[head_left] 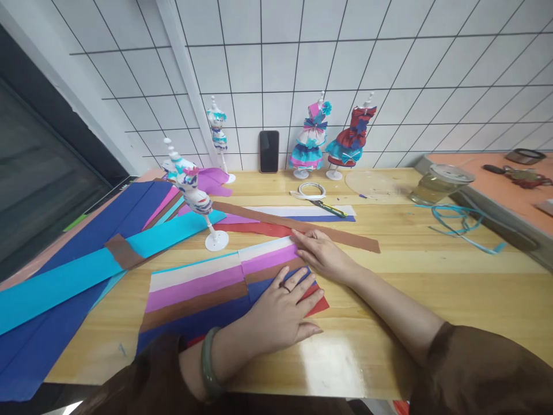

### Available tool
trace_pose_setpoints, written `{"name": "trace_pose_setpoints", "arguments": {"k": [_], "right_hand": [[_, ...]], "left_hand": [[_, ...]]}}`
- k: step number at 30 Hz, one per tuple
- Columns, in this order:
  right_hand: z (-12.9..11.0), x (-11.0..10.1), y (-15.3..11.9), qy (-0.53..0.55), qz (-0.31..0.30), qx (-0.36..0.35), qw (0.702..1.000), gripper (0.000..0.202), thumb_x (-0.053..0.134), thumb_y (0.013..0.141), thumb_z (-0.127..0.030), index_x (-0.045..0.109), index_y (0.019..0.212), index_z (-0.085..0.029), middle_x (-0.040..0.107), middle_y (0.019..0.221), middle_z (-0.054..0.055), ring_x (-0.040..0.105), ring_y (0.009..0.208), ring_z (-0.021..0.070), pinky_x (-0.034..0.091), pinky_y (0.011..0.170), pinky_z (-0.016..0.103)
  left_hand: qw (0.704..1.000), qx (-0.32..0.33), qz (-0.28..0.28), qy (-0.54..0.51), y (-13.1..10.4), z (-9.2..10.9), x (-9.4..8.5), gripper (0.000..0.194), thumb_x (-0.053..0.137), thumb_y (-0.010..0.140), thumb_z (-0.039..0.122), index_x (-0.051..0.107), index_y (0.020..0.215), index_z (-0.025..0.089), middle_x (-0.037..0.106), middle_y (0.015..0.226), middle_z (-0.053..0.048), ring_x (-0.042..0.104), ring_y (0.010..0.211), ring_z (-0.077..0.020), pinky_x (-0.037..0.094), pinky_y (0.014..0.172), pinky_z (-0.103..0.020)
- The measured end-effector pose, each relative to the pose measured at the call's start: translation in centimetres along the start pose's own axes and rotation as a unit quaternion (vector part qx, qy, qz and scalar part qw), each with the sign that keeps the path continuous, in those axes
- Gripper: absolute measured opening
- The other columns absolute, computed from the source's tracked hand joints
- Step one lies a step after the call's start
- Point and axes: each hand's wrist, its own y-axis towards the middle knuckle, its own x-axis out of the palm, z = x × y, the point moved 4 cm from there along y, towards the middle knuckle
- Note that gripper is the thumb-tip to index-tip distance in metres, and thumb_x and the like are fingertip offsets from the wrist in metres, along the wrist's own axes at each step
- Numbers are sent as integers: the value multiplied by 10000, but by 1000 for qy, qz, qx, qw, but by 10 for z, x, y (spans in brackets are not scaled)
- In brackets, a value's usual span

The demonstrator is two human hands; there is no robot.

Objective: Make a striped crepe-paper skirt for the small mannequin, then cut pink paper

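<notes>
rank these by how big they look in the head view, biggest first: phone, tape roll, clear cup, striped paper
1. Striped paper, clearly largest even partly covered
2. Clear cup
3. Phone
4. Tape roll

This is apparent size only; the paper lies nearer the camera.

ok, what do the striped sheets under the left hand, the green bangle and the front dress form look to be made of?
Striped sheets: likely matte crepe-type paper, given dull color and slightly uneven edges; thin fabric possible.
Green bangle: smooth, faint sheen; perhaps polished stone, glass or resin.
Front dress form: probably plastic, judging by smooth white surfaces.
</notes>
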Motion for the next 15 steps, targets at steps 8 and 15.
{"name": "trace_pose_setpoints", "arguments": {"k": [8,15], "right_hand": [[4,4,-2,-10,7,8,1000,474,456,889,-300,414,1347,-184,537,956,112,474,939,230,441,841,406],[2,3,-4,3,6,6,1000,430,412,911,-301,444,1328,-202,557,955,108,476,946,225,436,839,400]], "left_hand": [[1000,3,-6,-1,0,0,-2,621,250,877,590,371,1341,195,369,1414,-106,233,1345,-261,151,1088,-455],[1000,17,-11,-4,-6,11,-3,657,236,864,617,370,1345,189,348,1427,-112,207,1354,-264,152,1089,-450]]}}
